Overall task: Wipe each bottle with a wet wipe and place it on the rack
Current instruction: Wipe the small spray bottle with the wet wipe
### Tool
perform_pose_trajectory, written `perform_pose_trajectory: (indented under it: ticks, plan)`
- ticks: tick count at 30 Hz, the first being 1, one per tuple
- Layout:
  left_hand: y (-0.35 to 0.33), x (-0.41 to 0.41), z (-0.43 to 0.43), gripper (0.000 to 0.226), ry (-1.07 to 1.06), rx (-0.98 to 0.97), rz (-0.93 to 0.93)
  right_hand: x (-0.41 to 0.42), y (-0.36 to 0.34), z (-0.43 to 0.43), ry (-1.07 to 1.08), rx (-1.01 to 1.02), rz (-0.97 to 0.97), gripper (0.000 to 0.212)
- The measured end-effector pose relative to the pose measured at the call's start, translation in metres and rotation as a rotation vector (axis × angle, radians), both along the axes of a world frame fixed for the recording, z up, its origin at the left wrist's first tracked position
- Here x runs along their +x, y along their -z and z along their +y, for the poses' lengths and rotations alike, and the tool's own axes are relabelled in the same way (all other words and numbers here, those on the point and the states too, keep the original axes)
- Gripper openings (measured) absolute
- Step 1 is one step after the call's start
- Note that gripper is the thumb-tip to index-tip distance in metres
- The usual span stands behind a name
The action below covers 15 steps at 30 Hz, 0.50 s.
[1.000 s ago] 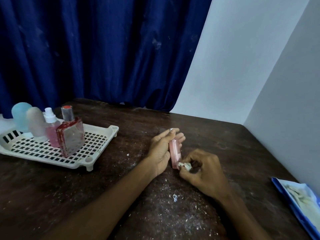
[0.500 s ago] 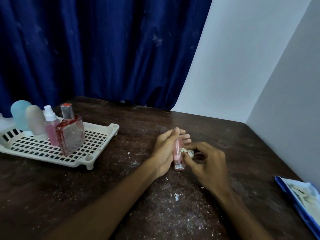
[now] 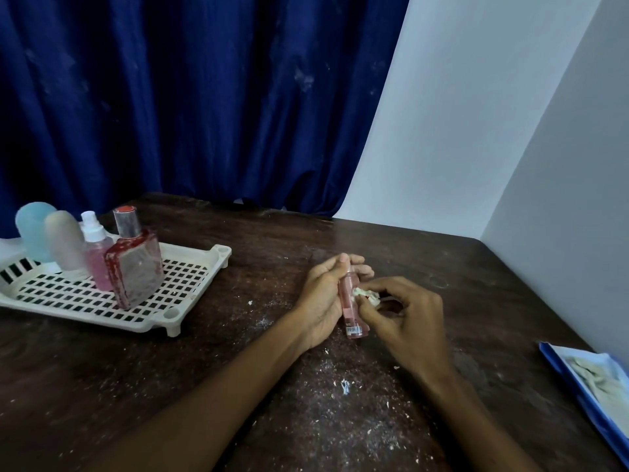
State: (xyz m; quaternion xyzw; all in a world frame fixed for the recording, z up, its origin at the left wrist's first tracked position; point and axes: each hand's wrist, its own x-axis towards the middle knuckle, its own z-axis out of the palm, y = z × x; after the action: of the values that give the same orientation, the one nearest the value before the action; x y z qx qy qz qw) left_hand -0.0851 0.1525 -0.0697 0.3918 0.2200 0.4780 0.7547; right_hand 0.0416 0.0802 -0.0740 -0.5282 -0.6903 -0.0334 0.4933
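Rack (image 3: 190, 284), white plastic grid, sits on the dark worktop (image 3: 272, 253). Four bottles stand upright on it: blue-capped bottle (image 3: 34, 233), frosted grey bottle (image 3: 64, 241), pink spray bottle (image 3: 97, 264) and red square flask (image 3: 136, 270). Right of the rack, well apart, the left hand (image 3: 323, 298) has its fingers curled round a slim pink bottle (image 3: 350, 310), cap end up. Whether its base touches the worktop cannot be told. Further right of the rack, the right hand (image 3: 408, 318) pinches a crumpled wet wipe (image 3: 366, 294) against that bottle's side. Farthest from the rack lies a blue packet (image 3: 595, 386).
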Motion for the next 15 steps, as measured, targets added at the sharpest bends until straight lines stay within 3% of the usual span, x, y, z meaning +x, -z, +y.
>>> perform_pose_trajectory:
  ticks: [6,12,15]
  plan:
    - [-0.001,0.002,-0.001,0.028,0.0,0.003,-0.006,0.002,0.001,0.001,0.085,0.018,0.024,0.022]
    - [0.0,0.0,0.0,0.036,-0.064,-0.068,0.062,-0.007,0.0,-0.002,-0.036,-0.018,0.013,0.022]
    - [0.003,0.002,0.001,0.027,-0.078,-0.024,0.109,-0.005,0.0,-0.002,-0.036,-0.012,0.002,0.021]
